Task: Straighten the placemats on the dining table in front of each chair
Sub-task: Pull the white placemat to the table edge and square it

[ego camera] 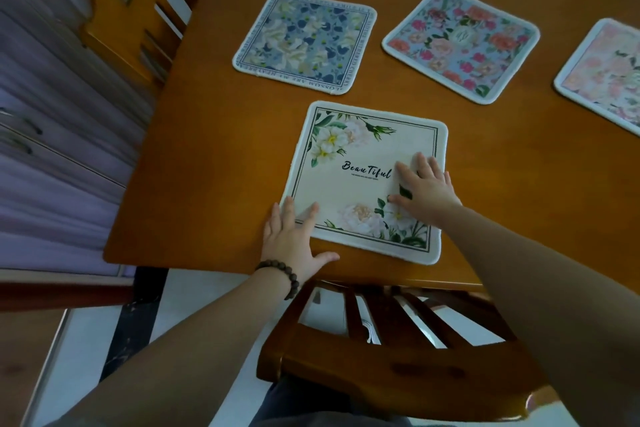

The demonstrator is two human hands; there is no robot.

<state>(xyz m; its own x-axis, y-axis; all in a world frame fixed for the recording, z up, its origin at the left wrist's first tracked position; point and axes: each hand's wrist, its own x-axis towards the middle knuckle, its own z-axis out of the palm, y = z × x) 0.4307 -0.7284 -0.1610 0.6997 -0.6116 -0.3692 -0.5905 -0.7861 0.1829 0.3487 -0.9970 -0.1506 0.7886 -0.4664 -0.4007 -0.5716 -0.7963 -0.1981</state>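
Landmark: cream placemat (360,191) printed "Beautiful", lying near the table's (214,163) front edge, directly beyond the near chair's (398,350) backrest.
Left hand (294,239): flat and spread on the cream mat's near-left corner, fingers over the white border, thumb on bare wood along the near side; nothing pinched. Beaded bracelet (282,274) at the wrist.
Right hand (424,189): palm down, fingers splayed, pressing the cream mat's right half just inside its right border; no grip closed around anything.
Mat attitude: slightly rotated, near edge not parallel with the table's front edge, right corner sitting lower than the left.
Other mats: blue floral mat (304,42) beyond the cream one, toward the side chair (135,14); pink-rose mat (460,45) beyond and to the right, clearly skewed; pale pink mat (602,76) farther right, partly cut off.
Step in hand: likely squaring the cream mat to its chair, both palms sliding it.
Next move calls for: a small twist under flat pressure until the near edge runs along the table edge, then lifting off without dragging; pink-rose mat probably next.
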